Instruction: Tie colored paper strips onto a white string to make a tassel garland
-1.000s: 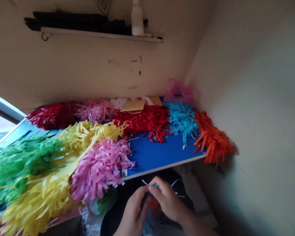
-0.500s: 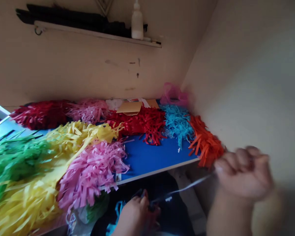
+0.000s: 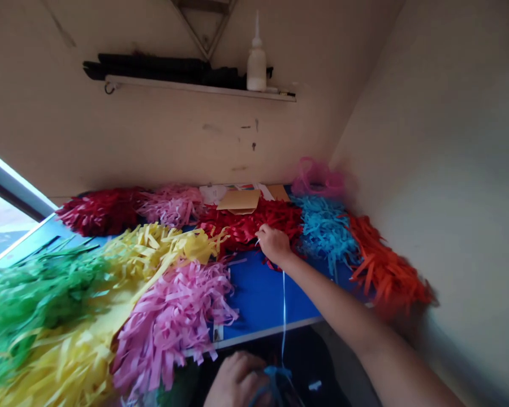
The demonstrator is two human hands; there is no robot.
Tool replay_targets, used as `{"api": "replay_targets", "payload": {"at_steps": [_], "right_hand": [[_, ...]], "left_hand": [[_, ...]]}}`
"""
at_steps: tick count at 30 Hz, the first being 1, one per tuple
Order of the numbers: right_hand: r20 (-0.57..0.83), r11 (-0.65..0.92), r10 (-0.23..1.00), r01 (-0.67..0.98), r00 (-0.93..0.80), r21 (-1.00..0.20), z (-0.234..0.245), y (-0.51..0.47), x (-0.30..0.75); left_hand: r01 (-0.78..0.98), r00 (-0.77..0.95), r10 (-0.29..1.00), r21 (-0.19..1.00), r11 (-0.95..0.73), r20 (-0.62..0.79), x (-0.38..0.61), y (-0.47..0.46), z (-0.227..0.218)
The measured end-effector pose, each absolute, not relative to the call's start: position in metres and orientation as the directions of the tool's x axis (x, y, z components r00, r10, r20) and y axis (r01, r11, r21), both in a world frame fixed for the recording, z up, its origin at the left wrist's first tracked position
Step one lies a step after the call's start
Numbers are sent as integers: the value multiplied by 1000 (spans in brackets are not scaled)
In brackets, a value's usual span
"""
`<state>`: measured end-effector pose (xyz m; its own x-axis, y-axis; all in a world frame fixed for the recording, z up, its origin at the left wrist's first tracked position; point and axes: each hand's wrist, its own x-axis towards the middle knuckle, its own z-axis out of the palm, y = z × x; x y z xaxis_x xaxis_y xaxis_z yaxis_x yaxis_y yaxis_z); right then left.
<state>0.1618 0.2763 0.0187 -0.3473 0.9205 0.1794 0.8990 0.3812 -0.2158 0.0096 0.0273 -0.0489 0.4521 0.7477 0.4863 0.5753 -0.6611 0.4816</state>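
Holding blue ribbon (image 3: 284, 316) between hands (image 3: 274, 244)

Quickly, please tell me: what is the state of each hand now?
Left hand: closed, beside the blue paper strips; cannot tell if it holds them.
Right hand: closed, seems to pinch the thin blue ribbon.

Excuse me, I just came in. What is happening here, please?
A person is working with paper fringes on a blue board. Their right hand reaches over and touches a red paper fringe. Their left hand is low, beside a bundle of blue strips. A thin pale blue ribbon hangs down to that bundle. Pink, turquoise and orange fringes lie nearby.
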Motion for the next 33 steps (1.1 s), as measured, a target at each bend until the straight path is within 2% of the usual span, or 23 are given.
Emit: {"api": "replay_targets", "payload": {"at_steps": [3, 5, 8, 11, 17, 22, 28, 33], "right_hand": [[238, 383, 911, 906, -338, -178, 27, 273, 165], [267, 395, 900, 903, -344, -170, 34, 270, 163], [296, 407, 890, 898, -347, -169, 41, 265, 161], [312, 410, 886, 895, -344, -177, 45, 264, 166], [266, 480, 867, 848, -421, -225, 43, 272, 183], [249, 432, 894, 866, -373, -253, 41, 273, 186], [269, 406, 899, 887, -345, -219, 47, 256, 185], [205, 478, 873, 860, -443, -178, 43, 248, 179]], "left_hand": [[676, 234, 815, 513, -528, 531, 4, 72, -6], [772, 117, 789, 445, -455, 603, 9, 118, 18], [898, 25, 813, 344, -273, 581, 24, 186, 38], [917, 60, 828, 297, -267, 558, 31, 228, 44], [907, 286, 870, 179, -381, 401, 10, 247, 51], [921, 302, 894, 139, -363, 330, 8, 250, 54], [937, 237, 932, 189, -293, 273, 13, 259, 50], [927, 159, 966, 305, -217, 204, 6, 273, 45]]}}
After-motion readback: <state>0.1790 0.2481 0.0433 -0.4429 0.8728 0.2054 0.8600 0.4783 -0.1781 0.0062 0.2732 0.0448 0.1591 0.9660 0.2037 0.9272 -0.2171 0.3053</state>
